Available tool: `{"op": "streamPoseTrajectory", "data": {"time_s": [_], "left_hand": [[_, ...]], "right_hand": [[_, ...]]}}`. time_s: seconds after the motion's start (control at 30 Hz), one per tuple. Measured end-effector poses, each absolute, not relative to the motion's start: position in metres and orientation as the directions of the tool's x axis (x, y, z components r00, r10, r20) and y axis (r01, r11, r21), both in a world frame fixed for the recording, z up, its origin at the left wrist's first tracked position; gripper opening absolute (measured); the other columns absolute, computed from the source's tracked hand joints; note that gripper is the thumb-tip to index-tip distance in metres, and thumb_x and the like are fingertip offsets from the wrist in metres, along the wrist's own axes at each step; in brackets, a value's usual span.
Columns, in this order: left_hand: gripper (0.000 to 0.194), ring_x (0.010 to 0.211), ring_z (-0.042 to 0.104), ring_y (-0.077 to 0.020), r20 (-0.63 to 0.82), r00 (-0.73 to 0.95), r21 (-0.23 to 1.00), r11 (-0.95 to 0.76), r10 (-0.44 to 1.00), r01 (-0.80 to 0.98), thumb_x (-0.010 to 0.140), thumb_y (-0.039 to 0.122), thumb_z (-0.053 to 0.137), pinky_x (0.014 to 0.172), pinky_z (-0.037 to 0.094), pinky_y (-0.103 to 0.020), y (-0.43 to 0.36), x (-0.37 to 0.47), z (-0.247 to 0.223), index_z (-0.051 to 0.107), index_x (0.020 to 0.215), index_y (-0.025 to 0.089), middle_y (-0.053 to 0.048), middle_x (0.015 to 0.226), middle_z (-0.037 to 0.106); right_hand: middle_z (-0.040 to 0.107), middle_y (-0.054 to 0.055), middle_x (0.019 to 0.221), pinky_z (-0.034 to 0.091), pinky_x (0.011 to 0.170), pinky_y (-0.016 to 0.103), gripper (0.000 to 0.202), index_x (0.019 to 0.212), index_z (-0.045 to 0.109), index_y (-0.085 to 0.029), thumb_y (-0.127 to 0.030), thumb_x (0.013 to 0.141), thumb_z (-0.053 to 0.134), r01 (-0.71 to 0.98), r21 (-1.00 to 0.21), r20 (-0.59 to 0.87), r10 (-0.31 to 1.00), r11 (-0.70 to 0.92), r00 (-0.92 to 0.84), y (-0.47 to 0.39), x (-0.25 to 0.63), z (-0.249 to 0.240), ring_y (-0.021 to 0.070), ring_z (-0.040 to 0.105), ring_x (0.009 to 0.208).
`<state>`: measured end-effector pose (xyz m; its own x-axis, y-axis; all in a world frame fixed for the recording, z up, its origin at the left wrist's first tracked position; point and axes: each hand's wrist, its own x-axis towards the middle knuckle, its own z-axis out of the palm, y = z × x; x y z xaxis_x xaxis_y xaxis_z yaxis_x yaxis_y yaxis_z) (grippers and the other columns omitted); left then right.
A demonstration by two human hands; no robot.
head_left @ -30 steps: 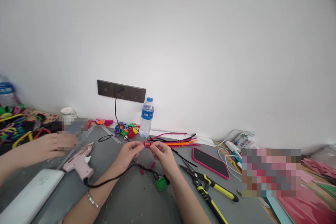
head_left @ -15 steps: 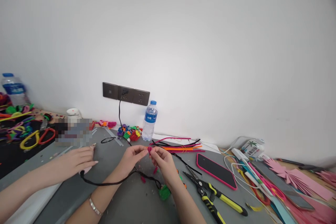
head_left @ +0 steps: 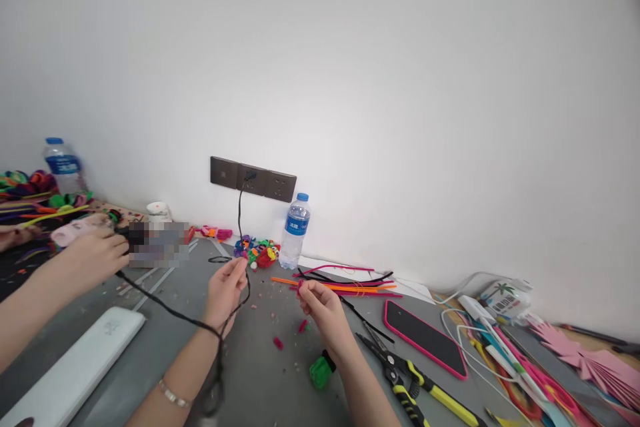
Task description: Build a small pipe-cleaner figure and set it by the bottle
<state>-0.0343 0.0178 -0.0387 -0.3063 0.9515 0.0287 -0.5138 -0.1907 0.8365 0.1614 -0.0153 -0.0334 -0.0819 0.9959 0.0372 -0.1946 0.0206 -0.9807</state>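
While your right hand [head_left: 323, 310] pinches a short magenta pipe-cleaner piece [head_left: 301, 287] near the orange pipe cleaners [head_left: 284, 281], your left hand [head_left: 226, 292] stands apart, fingertips together, black cord [head_left: 170, 308] passing its wrist; whether it grips anything, I cannot tell.

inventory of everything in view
table: 1, grey, below
socket panel: 1, dark, wall
water bottles: 2, clear, by wall
craft clutter: uncounted, multicoloured, left
pipe cleaners: several, mixed, centre
cord: uncounted, black, left
phone: 1, black, right
pliers: 1, yellow-black, right
cables: some, white, right
paper: some, pink, right
glue gun: 1, pink, far left
flat case: 1, white, left
bundle: 1, green, centre
co-worker's hand: at least 1, bare, left
left hand: 1, bare, centre
right hand: 1, bare, centre; holds pink bit
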Motion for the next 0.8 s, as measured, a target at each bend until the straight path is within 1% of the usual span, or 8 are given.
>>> {"op": "streamPoseTrajectory", "data": {"time_s": [0.07, 0.17, 0.27, 0.4, 0.53, 0.6, 0.67, 0.8], "left_hand": [[0.032, 0.049, 0.038, -0.0040, -0.015, -0.387, 0.745, -0.248, 0.922, -0.619, 0.058, 0.031, 0.086, 0.043, 0.032, -0.015, 0.008, -0.046, -0.034, 0.060, 0.060, 0.012, 0.007, 0.054, 0.044], [0.020, 0.046, 0.040, -0.0030, -0.220, -0.459, 0.603, -0.250, 0.861, -0.758, 0.081, 0.015, 0.068, 0.041, 0.034, -0.014, -0.007, -0.061, -0.026, 0.056, 0.065, 0.013, 0.007, 0.056, 0.046], [0.029, 0.041, 0.039, -0.0028, -0.358, -0.369, 0.446, -0.189, 0.858, -0.875, 0.094, 0.008, 0.045, 0.037, 0.033, -0.014, -0.017, -0.064, -0.023, 0.052, 0.067, 0.014, 0.006, 0.055, 0.044], [0.026, 0.039, 0.041, -0.0029, -0.498, -0.182, 0.293, -0.033, 0.848, -0.956, 0.097, 0.010, 0.042, 0.035, 0.036, -0.014, -0.021, -0.049, -0.025, 0.053, 0.073, 0.014, 0.007, 0.055, 0.044], [0.024, 0.040, 0.043, -0.0026, -0.578, -0.075, 0.203, 0.054, 0.813, -0.978, 0.097, 0.012, 0.042, 0.036, 0.038, -0.012, -0.026, -0.023, -0.025, 0.054, 0.077, 0.014, 0.006, 0.056, 0.044], [0.024, 0.040, 0.042, -0.0024, -0.601, -0.032, 0.196, 0.109, 0.799, -0.975, 0.097, 0.013, 0.042, 0.037, 0.038, -0.012, -0.031, -0.008, -0.026, 0.054, 0.076, 0.014, 0.006, 0.056, 0.044], [0.022, 0.040, 0.041, -0.0030, -0.568, -0.002, 0.258, 0.175, 0.823, -0.950, 0.096, 0.013, 0.045, 0.036, 0.035, -0.014, -0.037, 0.007, -0.030, 0.054, 0.076, 0.015, 0.007, 0.057, 0.043], [0.019, 0.048, 0.041, -0.0050, -0.337, 0.064, 0.600, 0.267, 0.939, -0.754, 0.084, 0.020, 0.065, 0.042, 0.034, -0.017, -0.038, 0.025, -0.033, 0.055, 0.069, 0.015, 0.006, 0.061, 0.044]], "right_hand": [[0.050, -0.001, 0.065, 0.030, 0.057, 0.024, 0.035, 0.073, 0.060, -0.017, -0.050, 0.073, 0.071, -0.194, -0.981, 0.027, 0.993, 0.004, -0.115, -0.018, 0.160, -0.032, 0.0118, 0.040, 0.059], [0.049, -0.002, 0.064, 0.030, 0.057, 0.024, 0.035, 0.072, 0.058, -0.017, -0.049, 0.074, 0.071, -0.198, -0.980, 0.025, 0.987, -0.006, -0.156, -0.022, 0.156, -0.029, 0.0118, 0.040, 0.060], [0.050, -0.001, 0.066, 0.031, 0.059, 0.024, 0.035, 0.073, 0.058, -0.017, -0.049, 0.074, 0.071, -0.204, -0.979, 0.031, 0.985, -0.004, -0.169, -0.025, 0.155, -0.026, 0.0117, 0.040, 0.061], [0.048, -0.002, 0.065, 0.031, 0.059, 0.024, 0.036, 0.072, 0.057, -0.017, -0.049, 0.074, 0.071, -0.232, -0.973, 0.024, 0.991, -0.007, -0.131, -0.027, 0.158, -0.024, 0.0115, 0.039, 0.061], [0.048, -0.002, 0.064, 0.031, 0.059, 0.025, 0.037, 0.072, 0.058, -0.017, -0.051, 0.072, 0.072, -0.262, -0.965, 0.026, 0.995, -0.001, -0.097, -0.026, 0.164, -0.025, 0.0118, 0.040, 0.061], [0.049, -0.002, 0.064, 0.032, 0.060, 0.025, 0.037, 0.072, 0.058, -0.017, -0.051, 0.072, 0.072, -0.267, -0.964, 0.031, 0.996, 0.007, -0.087, -0.025, 0.166, -0.026, 0.0121, 0.040, 0.061], [0.049, -0.002, 0.064, 0.032, 0.059, 0.025, 0.036, 0.072, 0.059, -0.017, -0.050, 0.070, 0.073, -0.271, -0.962, 0.038, 0.996, 0.015, -0.077, -0.024, 0.168, -0.027, 0.0123, 0.040, 0.060], [0.049, -0.002, 0.061, 0.031, 0.058, 0.025, 0.036, 0.072, 0.060, -0.017, -0.050, 0.070, 0.073, -0.273, -0.962, 0.030, 0.997, 0.008, -0.076, -0.023, 0.175, -0.024, 0.0121, 0.039, 0.058]]}}
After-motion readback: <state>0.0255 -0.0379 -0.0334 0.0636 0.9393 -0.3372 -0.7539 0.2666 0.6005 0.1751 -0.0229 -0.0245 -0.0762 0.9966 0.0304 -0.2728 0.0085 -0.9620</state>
